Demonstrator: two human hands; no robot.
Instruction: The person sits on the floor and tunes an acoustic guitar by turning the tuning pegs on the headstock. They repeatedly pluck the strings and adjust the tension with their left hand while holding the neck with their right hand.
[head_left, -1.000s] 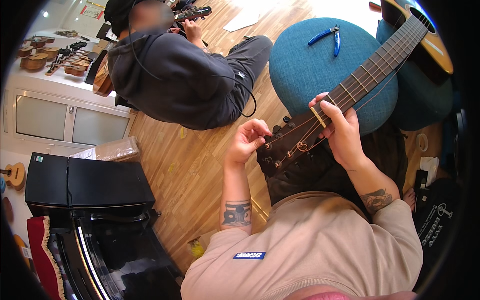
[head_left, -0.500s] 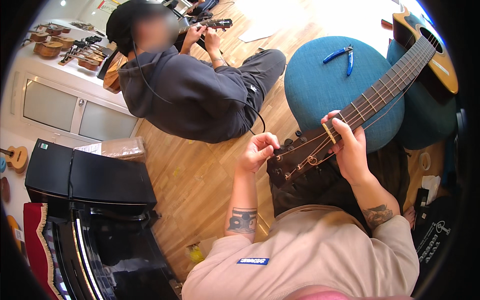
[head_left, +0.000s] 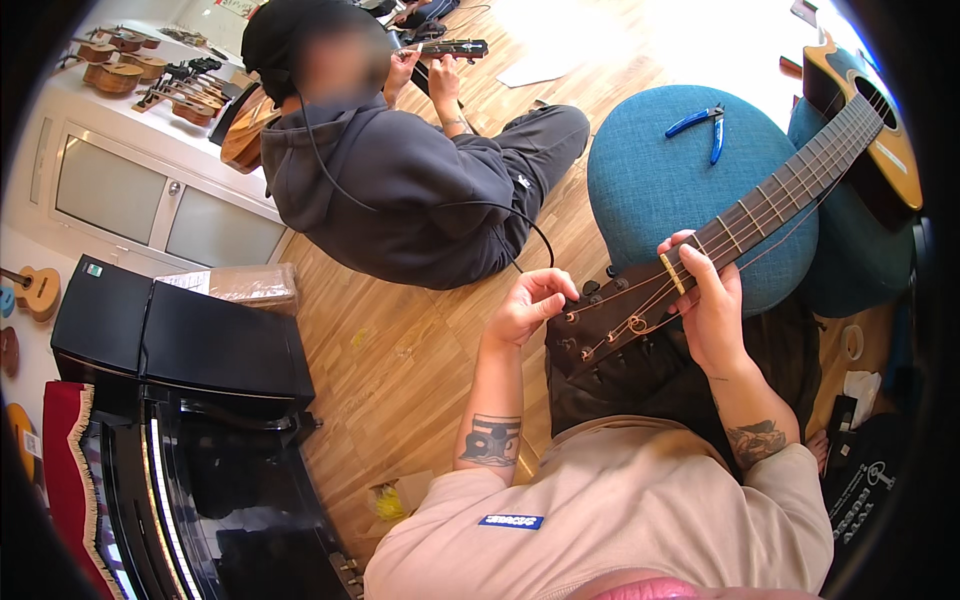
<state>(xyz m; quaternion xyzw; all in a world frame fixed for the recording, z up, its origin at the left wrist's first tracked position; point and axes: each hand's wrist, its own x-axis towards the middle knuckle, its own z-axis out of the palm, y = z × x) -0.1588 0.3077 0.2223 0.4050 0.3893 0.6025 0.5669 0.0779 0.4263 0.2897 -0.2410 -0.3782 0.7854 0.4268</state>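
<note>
An acoustic guitar (head_left: 768, 208) lies slantwise across my lap, its dark headstock (head_left: 598, 318) toward me and its body at the far right. With bent fingers, my left hand (head_left: 530, 305) pinches a tuning peg (head_left: 570, 303) on the headstock's outer edge; the fingers partly hide it. My right hand (head_left: 712, 300) wraps round the neck beside the pale nut (head_left: 673, 273), thumb over the strings. A loose string coil (head_left: 637, 325) sits over the headstock, and a slack string hangs along the neck.
Blue-handled cutters (head_left: 703, 126) lie spread on a round blue stool (head_left: 640, 180). Another person (head_left: 390, 195) sits on the floor at left, holding a guitar. A black piano (head_left: 230, 480) stands at lower left, with a wrapped box (head_left: 250, 285) behind it. Small instruments (head_left: 120, 75) line a white counter.
The whole view has shifted slightly, with most things now a little farther right in the picture. My left hand stays at the tuning peg and my right hand stays round the neck.
</note>
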